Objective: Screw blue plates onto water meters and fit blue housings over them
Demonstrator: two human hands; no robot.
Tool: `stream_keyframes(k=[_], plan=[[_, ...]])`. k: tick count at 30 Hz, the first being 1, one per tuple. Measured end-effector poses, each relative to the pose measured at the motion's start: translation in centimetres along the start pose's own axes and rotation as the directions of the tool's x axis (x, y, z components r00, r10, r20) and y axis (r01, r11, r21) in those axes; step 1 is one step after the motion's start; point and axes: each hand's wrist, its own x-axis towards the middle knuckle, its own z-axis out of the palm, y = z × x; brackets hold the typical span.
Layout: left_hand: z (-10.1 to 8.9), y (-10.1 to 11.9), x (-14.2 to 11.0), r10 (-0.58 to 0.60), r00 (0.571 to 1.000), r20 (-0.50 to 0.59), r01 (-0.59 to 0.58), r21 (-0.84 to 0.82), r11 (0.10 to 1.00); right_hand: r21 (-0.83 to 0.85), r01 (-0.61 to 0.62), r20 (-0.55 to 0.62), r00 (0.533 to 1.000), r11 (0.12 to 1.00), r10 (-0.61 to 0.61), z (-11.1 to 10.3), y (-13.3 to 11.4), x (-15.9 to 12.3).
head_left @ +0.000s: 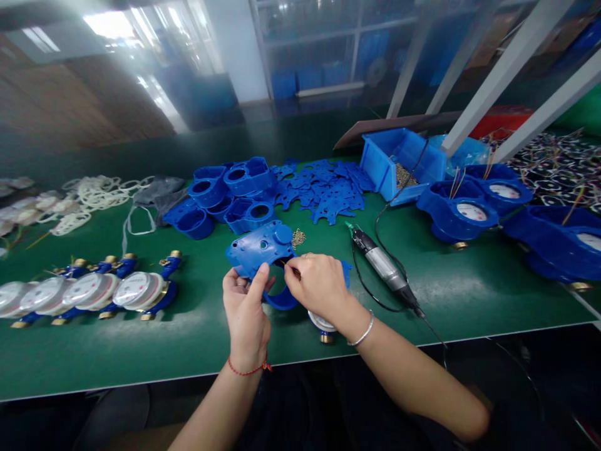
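Observation:
My left hand (245, 307) grips the near edge of a blue plastic cover plate (261, 247), thumb on top, holding it tilted over a blue meter housing (282, 299). My right hand (315, 285) is closed in a pinch at the plate's near right edge; what it pinches is too small to make out. A small heap of brass screws (298, 237) lies just beyond the plate. Under my right wrist a water meter's dial and brass end (323, 327) show.
An electric screwdriver (382, 266) with a black cable lies right of my hands. Blue housings (225, 194) and flat blue plates (323, 188) pile up behind. A blue bin (399, 164) and assembled blue meters (462, 213) stand right. A row of water meters (94, 289) lies left on the green mat (141, 351).

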Motion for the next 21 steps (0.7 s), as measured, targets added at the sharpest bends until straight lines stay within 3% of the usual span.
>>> stream_keyframes(k=[7, 15, 18, 21], plan=[[0.0, -0.4, -0.6, 0.03, 0.999, 0.04, -0.032, 0.027, 0.999, -0.014, 0.006, -0.023, 1.0, 1.0, -0.007, 0.8, -0.2, -0.2], [-0.3, -0.9, -1.6, 0.198, 0.969, 0.147, -0.215, 0.107, 0.971, 0.099, -0.01, -0.055, 0.998, 0.995, 0.016, 0.6, 0.6, -1.7], [-0.5, -1.2, -1.7, 0.218, 0.964, 0.153, -0.241, 0.154, 0.958, 0.178, -0.014, -0.148, 0.988, 0.984, 0.041, -0.1, 1.6, -3.1], [-0.8, -1.6, -1.8, 0.257, 0.95, 0.178, -0.295, 0.244, 0.924, 0.376, 0.021, -0.287, 0.953, 0.926, 0.095, -0.6, 3.0, -4.5]])
